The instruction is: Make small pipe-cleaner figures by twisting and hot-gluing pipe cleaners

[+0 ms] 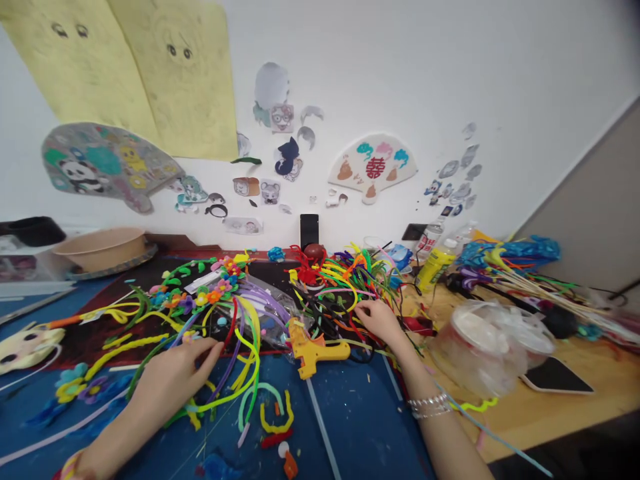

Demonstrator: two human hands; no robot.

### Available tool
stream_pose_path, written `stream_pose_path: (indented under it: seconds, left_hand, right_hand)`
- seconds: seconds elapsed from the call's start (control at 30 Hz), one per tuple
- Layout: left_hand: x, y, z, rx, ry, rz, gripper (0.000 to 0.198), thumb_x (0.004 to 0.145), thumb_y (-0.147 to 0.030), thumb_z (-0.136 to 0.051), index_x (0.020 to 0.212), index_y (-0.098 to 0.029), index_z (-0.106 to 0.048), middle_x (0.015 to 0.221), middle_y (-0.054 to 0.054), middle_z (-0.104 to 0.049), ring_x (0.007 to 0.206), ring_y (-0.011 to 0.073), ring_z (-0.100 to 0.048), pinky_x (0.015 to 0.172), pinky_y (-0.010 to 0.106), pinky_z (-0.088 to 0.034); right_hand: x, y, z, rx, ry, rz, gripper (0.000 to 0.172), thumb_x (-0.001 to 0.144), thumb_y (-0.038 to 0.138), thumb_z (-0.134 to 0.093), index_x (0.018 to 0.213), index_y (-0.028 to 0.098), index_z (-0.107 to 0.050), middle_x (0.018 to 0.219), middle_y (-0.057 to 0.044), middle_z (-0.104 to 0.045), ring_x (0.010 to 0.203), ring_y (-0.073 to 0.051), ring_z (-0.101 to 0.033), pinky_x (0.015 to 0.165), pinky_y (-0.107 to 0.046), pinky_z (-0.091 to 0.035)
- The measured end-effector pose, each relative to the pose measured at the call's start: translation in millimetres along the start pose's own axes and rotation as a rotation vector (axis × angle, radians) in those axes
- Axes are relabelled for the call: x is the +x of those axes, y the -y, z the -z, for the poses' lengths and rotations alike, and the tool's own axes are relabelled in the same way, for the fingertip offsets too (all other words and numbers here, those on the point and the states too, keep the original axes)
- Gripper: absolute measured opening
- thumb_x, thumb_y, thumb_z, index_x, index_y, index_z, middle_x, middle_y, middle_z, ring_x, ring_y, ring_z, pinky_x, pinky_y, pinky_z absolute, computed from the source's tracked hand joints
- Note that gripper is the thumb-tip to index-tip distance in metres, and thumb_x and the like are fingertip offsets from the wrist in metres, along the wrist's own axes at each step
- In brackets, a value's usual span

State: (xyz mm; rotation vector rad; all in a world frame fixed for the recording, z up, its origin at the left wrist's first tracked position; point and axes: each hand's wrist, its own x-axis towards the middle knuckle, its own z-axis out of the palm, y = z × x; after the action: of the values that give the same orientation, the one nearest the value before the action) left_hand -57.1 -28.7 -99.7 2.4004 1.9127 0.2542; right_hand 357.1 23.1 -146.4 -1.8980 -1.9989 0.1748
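On the left, my left hand [175, 370] is closed, with thumb and forefinger tips together at the lower end of a red pipe cleaner [233, 323]. Yellow and green pipe cleaners [255, 340] curve down beside it. My right hand [380, 321] reaches into a tangled heap of coloured pipe cleaners [345, 277]; its fingers are curled in a pinch, and what they grip is hard to see. Between both hands lies a yellow hot glue gun [313, 350]. Fuzzy flowers in several colours [215, 293] lie behind my left hand.
Bottles [436, 267] stand at the back right, near a clear plastic tub [480, 340] wrapped in a bag. A beige bowl [103, 243] sits at the back left. A phone [309, 230] leans against the wall. Pipe cleaner scraps [277, 427] lie on the blue mat.
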Motion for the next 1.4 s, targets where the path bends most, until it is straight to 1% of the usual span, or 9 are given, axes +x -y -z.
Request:
stream_pose_path:
  seconds: [0.3, 0.53, 0.7, 0.87, 1.03, 1.17, 1.3, 1.4]
  left_hand:
    - [-2.8, -0.8, 2.7, 0.003, -0.020, -0.031, 0.041, 0.091, -0.043, -0.031, 0.089, -0.024, -0.067, 0.077, 0.004, -0.073, 0.069, 0.0221, -0.068, 0.056, 0.024, -0.037]
    - [-4.2, -1.6, 2.3, -0.007, -0.047, -0.056, 0.036, 0.090, -0.041, -0.034, 0.085, -0.025, -0.065, 0.072, 0.002, -0.071, 0.065, 0.0201, -0.067, 0.055, 0.023, -0.036]
    - [-5.4, -3.0, 2.0, 0.001, -0.058, -0.069, 0.036, 0.091, -0.040, -0.032, 0.083, -0.024, -0.064, 0.072, 0.002, -0.071, 0.066, 0.0209, -0.067, 0.055, 0.024, -0.037]
    - [-7.1, -5.3, 4.1, -0.005, -0.030, -0.062, 0.038, 0.092, -0.039, -0.031, 0.085, -0.024, -0.065, 0.077, 0.003, -0.071, 0.070, 0.0218, -0.067, 0.056, 0.025, -0.037]
    - [-7.2, -6.5, 4.4, -0.010, -0.020, -0.059, 0.039, 0.092, -0.040, -0.030, 0.088, -0.023, -0.065, 0.078, 0.004, -0.071, 0.070, 0.0234, -0.067, 0.057, 0.026, -0.037]
    - [-7.5, -6.0, 3.0, -0.007, -0.027, -0.061, 0.038, 0.092, -0.040, -0.031, 0.088, -0.024, -0.065, 0.079, 0.004, -0.072, 0.070, 0.0224, -0.067, 0.056, 0.026, -0.037]
    - [-7.1, -4.8, 1.8, -0.036, -0.033, -0.054, 0.037, 0.091, -0.040, -0.032, 0.091, -0.024, -0.066, 0.087, 0.003, -0.073, 0.074, 0.0216, -0.068, 0.059, 0.025, -0.038]
    - [-5.8, -4.2, 0.4, -0.023, -0.025, -0.031, 0.038, 0.091, -0.041, -0.033, 0.090, -0.023, -0.066, 0.084, 0.003, -0.072, 0.072, 0.0217, -0.067, 0.057, 0.025, -0.037]
  right_hand:
    - [-1.5, 1.5, 1.2, -0.014, 0.047, -0.038, 0.027, 0.091, 0.030, -0.053, 0.114, 0.018, -0.055, 0.117, -0.007, -0.057, 0.096, -0.020, -0.059, 0.080, -0.039, -0.051]
    - [-1.2, -0.2, -1.8, -0.003, 0.016, -0.049, 0.026, 0.091, 0.030, -0.053, 0.114, 0.018, -0.055, 0.117, -0.007, -0.057, 0.096, -0.020, -0.059, 0.080, -0.039, -0.051]
    - [2.1, -5.4, -6.3, 0.010, -0.055, -0.059, 0.027, 0.091, 0.030, -0.053, 0.114, 0.018, -0.055, 0.116, -0.007, -0.057, 0.096, -0.020, -0.060, 0.080, -0.039, -0.051]
    - [6.4, -6.0, -7.1, 0.031, -0.146, -0.045, 0.028, 0.091, 0.030, -0.053, 0.115, 0.017, -0.054, 0.116, -0.008, -0.057, 0.097, -0.020, -0.059, 0.081, -0.040, -0.051]
    - [7.0, -3.1, -9.2, 0.056, -0.164, -0.059, 0.028, 0.091, 0.030, -0.053, 0.115, 0.017, -0.054, 0.116, -0.008, -0.057, 0.096, -0.020, -0.059, 0.081, -0.040, -0.051]
    - [5.6, -2.0, -9.2, 0.108, -0.186, -0.086, 0.027, 0.091, 0.031, -0.053, 0.114, 0.017, -0.055, 0.115, -0.007, -0.057, 0.096, -0.020, -0.060, 0.080, -0.039, -0.051]
    - [3.6, -1.9, -6.7, 0.172, -0.270, -0.102, 0.027, 0.091, 0.032, -0.053, 0.113, 0.017, -0.056, 0.115, -0.007, -0.058, 0.096, -0.020, -0.060, 0.080, -0.039, -0.051]
    - [3.3, -1.1, -6.1, 0.209, -0.336, -0.102, 0.027, 0.091, 0.031, -0.053, 0.114, 0.017, -0.055, 0.115, -0.007, -0.057, 0.095, -0.020, -0.060, 0.080, -0.039, -0.051]
